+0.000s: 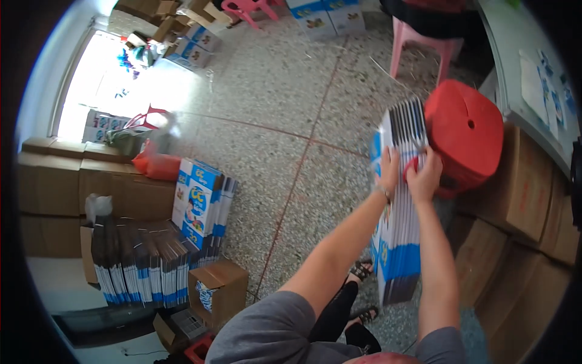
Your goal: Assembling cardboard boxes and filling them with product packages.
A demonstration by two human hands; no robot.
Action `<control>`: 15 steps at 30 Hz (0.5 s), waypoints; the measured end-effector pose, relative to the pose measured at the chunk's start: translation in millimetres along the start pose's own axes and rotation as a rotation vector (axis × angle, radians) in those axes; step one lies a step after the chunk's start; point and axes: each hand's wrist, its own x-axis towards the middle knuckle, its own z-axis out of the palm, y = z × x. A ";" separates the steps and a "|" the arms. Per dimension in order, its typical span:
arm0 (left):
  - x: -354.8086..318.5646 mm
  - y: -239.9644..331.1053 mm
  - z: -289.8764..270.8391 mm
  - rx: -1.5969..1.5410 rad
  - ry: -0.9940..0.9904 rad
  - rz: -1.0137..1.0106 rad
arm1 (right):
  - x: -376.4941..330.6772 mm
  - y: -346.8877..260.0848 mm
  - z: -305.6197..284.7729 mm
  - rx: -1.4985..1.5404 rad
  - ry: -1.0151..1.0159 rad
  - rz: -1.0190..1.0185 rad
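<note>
A tall bundle of flattened blue and white cartons (401,255) stands on edge in front of me, its folded ends in a row at the far top. My left hand (388,170) is closed on the bundle's left upper side, fingers together. My right hand (427,175) is closed round the red handles of a pair of scissors (411,167), whose metal blades point away over the carton edges. Part of the blades blurs into the bundle. Just right of the bundle sits a red plastic stool (465,124).
Brown cardboard boxes (512,188) are stacked at the right, below a pale table (526,82). On the left stand more flattened cartons (142,267), an open brown box (219,291) and stacked boxes (48,182). Pink stools (418,45) and blue-white cartons (324,18) stand farther off.
</note>
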 end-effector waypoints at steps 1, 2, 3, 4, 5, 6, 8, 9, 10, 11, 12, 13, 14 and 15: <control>-16.8 5.1 7.2 -0.206 -0.088 -0.128 | -9.0 6.8 -2.7 0.011 0.024 0.006; -41.4 11.8 18.9 -0.411 -0.191 -0.263 | -16.6 20.4 -14.2 -0.018 0.039 0.011; -65.2 21.5 22.4 -0.611 -0.292 -0.392 | -23.7 25.5 -26.4 -0.040 0.056 0.011; -59.8 45.0 14.6 -0.606 -0.280 -0.366 | -29.8 15.5 -37.8 -0.018 0.048 0.017; -86.4 48.9 12.4 -0.567 -0.266 -0.389 | -37.1 7.6 -56.0 -0.010 0.036 0.025; -123.4 50.8 4.6 -0.528 -0.263 -0.417 | -46.2 3.6 -74.9 0.058 0.035 0.044; -200.4 56.4 -4.7 -0.457 -0.247 -0.473 | -78.6 0.8 -117.7 0.140 -0.008 0.104; -249.9 54.3 -9.0 -0.422 -0.230 -0.502 | -104.1 2.4 -142.1 0.157 -0.054 0.149; -309.4 46.6 -15.9 -0.386 -0.222 -0.532 | -132.9 6.2 -168.5 0.300 -0.075 0.254; -310.9 63.8 -12.9 -0.350 -0.221 -0.564 | -162.6 12.8 -197.0 0.437 -0.092 0.361; -334.7 75.9 -27.5 -0.353 -0.297 -0.701 | -196.5 33.3 -230.6 0.526 -0.216 0.552; -352.4 90.9 -47.8 -0.352 -0.370 -0.837 | -214.9 49.2 -256.7 0.615 -0.345 0.743; -351.3 98.8 -66.6 -0.451 -0.276 -1.028 | -209.4 46.9 -272.1 0.615 -0.344 0.741; -348.0 83.6 -76.6 -0.552 -0.111 -1.122 | -194.6 32.5 -288.8 0.954 -0.380 0.860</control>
